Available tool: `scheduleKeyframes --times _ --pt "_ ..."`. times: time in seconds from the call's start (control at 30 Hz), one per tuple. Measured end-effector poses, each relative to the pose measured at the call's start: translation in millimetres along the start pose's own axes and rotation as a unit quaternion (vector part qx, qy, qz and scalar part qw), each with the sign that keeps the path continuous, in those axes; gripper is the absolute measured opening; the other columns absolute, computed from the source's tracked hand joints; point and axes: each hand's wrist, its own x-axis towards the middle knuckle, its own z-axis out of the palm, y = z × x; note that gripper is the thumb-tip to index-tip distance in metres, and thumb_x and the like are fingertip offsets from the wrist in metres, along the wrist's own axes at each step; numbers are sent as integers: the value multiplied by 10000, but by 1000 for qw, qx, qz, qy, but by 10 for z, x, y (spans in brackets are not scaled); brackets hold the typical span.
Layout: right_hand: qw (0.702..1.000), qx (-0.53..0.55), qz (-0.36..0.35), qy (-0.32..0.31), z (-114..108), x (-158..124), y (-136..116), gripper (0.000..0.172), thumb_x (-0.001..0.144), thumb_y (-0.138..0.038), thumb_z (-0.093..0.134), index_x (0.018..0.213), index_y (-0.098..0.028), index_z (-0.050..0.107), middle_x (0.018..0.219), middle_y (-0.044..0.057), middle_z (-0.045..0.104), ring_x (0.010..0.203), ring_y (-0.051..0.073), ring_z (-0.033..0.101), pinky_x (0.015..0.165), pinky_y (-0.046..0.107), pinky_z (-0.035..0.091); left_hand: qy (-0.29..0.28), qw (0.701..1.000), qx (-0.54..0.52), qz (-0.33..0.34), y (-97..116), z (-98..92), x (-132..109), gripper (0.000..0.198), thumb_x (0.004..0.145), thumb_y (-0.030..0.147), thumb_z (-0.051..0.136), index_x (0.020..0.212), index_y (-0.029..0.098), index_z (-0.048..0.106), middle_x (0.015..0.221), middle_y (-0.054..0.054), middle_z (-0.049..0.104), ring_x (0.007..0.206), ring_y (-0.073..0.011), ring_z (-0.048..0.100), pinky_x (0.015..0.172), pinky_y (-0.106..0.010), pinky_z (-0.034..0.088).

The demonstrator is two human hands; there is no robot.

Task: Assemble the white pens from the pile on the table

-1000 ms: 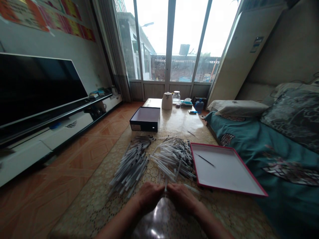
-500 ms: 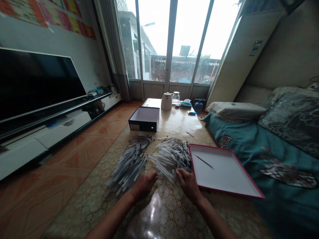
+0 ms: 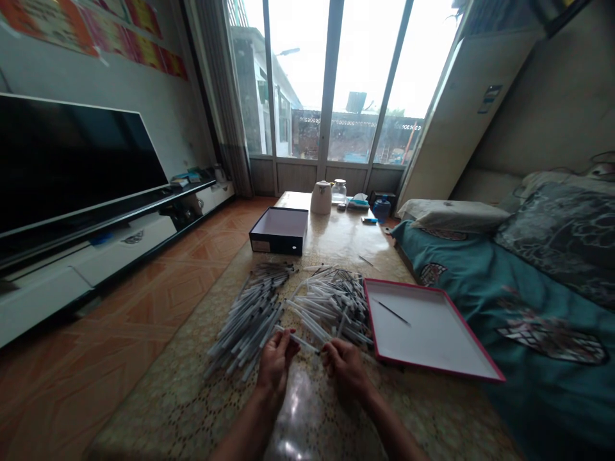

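At the table's near edge: a left hand [image 3: 275, 366] and a right hand [image 3: 346, 371] are working just in front of the heaps, holding a pen refill [image 3: 298, 340] slantwise between them.
Left grip: narrow, with the fingers closing on the refill's white barrel.
Right grip: narrow, with the fingertips [image 3: 331, 351] reaching the refill's dark tip; whether they are pinching it, I cannot tell.
Middle of the table [image 3: 336, 240]: two loose heaps of pen refills are lying side by side, the left heap [image 3: 245, 326] and the right heap [image 3: 331, 304] almost touching, and both are crowding the hands.
Right edge: a red-rimmed white tray [image 3: 432, 333] is sitting just beside the right heap, with one thin refill [image 3: 391, 312] lying on it.
Far end: a black box [image 3: 278, 230] is standing open near the left edge; behind it, a white kettle [image 3: 321, 197], a glass jar [image 3: 339, 191] and a blue bottle [image 3: 382, 209] are crowding the far edge.
Right of the table: a teal bed [image 3: 528, 307] is running alongside.
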Motion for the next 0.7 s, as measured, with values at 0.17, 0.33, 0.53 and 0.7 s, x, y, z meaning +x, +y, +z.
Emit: scheduleKeyframes --times 0.17,0.33,0.53,0.7 --pt "997 67 26 -11 162 -131 56 470 806 -594 385 688 -169 549 507 -28 527 375 85 457 374 187 335 34 999 -41 -9 -67 5 -120 113 679 181 693 757 119 639 625 -6 618 555 -87 598 572 -202 526" --pt "998 64 22 -6 123 -90 61 469 789 -598 411 658 -165 535 489 -40 474 408 81 430 397 184 316 25 999 -42 -15 -73 11 -190 57 724 150 652 759 107 640 599 -21 629 548 -97 612 582 -210 540" --pt "999 38 -4 25 119 -117 43 393 790 -509 458 627 -163 550 514 -29 489 486 102 456 470 201 351 21 999 -23 -3 -111 -4 -182 79 707 170 669 744 106 641 594 -20 632 556 -103 617 596 -218 542" --pt "997 47 -29 55 103 -165 2 299 741 -452 552 686 -162 599 616 13 585 559 135 513 515 221 383 20 1000 -14 12 -161 -19 -159 129 670 207 701 726 110 638 603 -14 637 560 -106 621 603 -219 539"
